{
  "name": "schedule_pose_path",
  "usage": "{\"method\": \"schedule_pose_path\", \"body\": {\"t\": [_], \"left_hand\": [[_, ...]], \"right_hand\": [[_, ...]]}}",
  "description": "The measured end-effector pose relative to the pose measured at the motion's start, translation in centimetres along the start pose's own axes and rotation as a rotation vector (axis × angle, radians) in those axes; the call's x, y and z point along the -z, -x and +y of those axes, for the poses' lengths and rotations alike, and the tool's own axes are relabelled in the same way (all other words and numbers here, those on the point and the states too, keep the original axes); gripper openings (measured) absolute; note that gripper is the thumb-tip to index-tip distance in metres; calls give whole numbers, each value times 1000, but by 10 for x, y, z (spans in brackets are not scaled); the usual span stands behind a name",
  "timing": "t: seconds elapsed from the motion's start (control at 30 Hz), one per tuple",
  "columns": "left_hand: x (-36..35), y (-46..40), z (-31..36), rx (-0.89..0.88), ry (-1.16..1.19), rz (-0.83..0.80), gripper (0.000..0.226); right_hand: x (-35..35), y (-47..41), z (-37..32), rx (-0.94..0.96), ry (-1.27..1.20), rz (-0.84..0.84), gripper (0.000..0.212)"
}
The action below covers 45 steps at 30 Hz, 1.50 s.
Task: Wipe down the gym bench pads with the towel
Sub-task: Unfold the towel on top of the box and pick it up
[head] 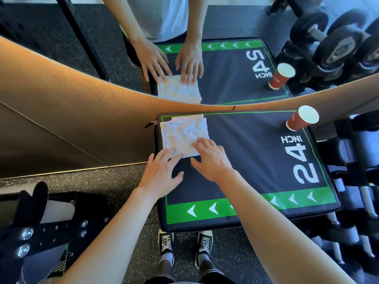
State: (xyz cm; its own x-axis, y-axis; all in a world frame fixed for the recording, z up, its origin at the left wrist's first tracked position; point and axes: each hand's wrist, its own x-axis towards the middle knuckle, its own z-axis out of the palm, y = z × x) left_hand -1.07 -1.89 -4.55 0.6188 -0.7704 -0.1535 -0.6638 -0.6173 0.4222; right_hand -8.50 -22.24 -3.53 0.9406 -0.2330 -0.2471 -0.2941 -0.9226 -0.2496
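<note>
Where the towel [184, 136] lies, far-left corner of the pad [256, 160], both hands meet its near edge. Left hand [162, 173] and right hand [211, 156] spread flat, fingertips apparently pressing; towel's long axis runs away from them

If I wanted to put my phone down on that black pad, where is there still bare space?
The widest bare patch on the pad lies between the towel and the "24 INCH" print. The green arrow strip at the near edge is also bare. It is crowded at the far left, where the left hand and right hand rest on the towel, and at the far right corner by the paper cup.
</note>
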Motion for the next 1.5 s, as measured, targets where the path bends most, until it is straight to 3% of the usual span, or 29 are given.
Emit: {"method": "schedule_pose_path", "body": {"t": [0.43, 0.73, 0.83, 0.93, 1.0, 1.3, 1.5], "left_hand": [[-22, 40, 30, 1, 45, 73, 54], [-39, 56, 47, -27, 13, 28, 61], [-42, 63, 46, -4, -15, 19, 62], [-43, 68, 45, 41, -54, 24, 63], [-44, 71, 44, 67, -78, 10, 67], [-49, 77, 45, 87, -103, 0, 69], [-52, 72, 59, 44, -67, -2, 65]], "right_hand": [[-26, 94, 34, -9, 66, 84, 40], [-36, 147, 40, -5, 11, 164, 46], [-27, 125, 39, 52, -17, 255, 64], [-17, 96, 38, 114, -23, 114, 96], [-21, 82, 40, 157, 28, -8, 105], [-35, 91, 54, 188, 58, 23, 94], [-46, 127, 47, -43, 71, 27, 87]]}}
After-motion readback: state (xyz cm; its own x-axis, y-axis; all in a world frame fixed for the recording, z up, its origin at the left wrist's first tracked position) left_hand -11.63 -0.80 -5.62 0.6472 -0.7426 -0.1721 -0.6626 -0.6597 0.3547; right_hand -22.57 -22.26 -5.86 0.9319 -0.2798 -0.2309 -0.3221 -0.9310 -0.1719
